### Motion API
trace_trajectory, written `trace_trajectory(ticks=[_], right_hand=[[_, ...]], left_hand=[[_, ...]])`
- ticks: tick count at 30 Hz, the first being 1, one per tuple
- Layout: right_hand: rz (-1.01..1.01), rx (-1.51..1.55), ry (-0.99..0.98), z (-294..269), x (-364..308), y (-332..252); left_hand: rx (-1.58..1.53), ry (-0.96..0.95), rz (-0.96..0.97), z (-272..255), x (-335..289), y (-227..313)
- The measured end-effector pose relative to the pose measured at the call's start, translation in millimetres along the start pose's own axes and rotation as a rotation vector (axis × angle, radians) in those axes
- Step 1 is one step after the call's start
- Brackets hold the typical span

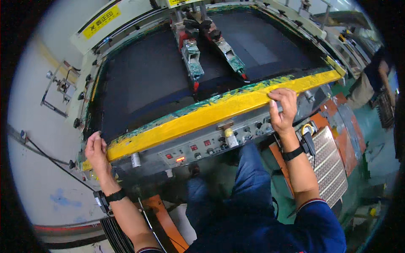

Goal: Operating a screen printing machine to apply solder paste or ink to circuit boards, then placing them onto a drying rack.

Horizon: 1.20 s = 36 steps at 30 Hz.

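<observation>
A long yellow bar (219,110) forms the near edge of a wide screen-printing frame, whose dark mesh (143,71) fills its inside. Toward the bar's right end, my right hand (283,107) has its fingers curled onto the upper edge, with the thumb lower on the front. At the left end, my left hand (97,151) is closed beside the frame's corner; its fingertips press together, and what they hold, if anything, is too small to make out. Two green-stained squeegee arms (193,63) (228,54) with red tips reach over the mesh from the far side.
Below the bar runs a control panel (198,149) with knobs, red switches and a lit red display. A white cylindrical fitting (230,138) juts toward my legs. Right of me lies a patterned sheet (329,162) near orange boards (346,126). Another person (375,82) stands far right.
</observation>
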State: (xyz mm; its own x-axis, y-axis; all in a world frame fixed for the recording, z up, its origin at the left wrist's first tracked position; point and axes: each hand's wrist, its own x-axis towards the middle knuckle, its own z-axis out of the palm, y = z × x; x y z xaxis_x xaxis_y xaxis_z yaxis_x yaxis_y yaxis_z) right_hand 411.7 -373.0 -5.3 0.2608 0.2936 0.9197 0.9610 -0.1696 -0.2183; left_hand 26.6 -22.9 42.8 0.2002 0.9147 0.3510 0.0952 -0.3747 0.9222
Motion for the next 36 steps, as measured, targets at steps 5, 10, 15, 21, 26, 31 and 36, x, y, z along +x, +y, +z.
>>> trace_trajectory(ticks=[5,10,15,21,26,31,36], right_hand=[[-0.004,-0.022,-0.022,-1,2,-4],[0.004,-0.029,-0.03,3,1,-7],[0.005,-0.033,-0.047,4,1,-10],[0.007,-0.036,-0.043,4,-1,-12],[0.007,-0.018,-0.051,4,-1,-13],[0.011,-0.032,-0.068,0,1,-8],[0.01,-0.043,-0.072,5,5,-8]], left_hand=[[-0.04,-0.02,0.001,1,2,-3],[-0.048,-0.025,0.022,-5,3,-6],[-0.069,-0.028,0.007,-6,3,-5],[-0.109,-0.03,0.009,-6,1,-4],[-0.142,-0.021,-0.008,-9,0,-6],[-0.104,-0.004,-0.024,0,3,-4],[-0.112,-0.012,-0.025,-1,5,-4]])
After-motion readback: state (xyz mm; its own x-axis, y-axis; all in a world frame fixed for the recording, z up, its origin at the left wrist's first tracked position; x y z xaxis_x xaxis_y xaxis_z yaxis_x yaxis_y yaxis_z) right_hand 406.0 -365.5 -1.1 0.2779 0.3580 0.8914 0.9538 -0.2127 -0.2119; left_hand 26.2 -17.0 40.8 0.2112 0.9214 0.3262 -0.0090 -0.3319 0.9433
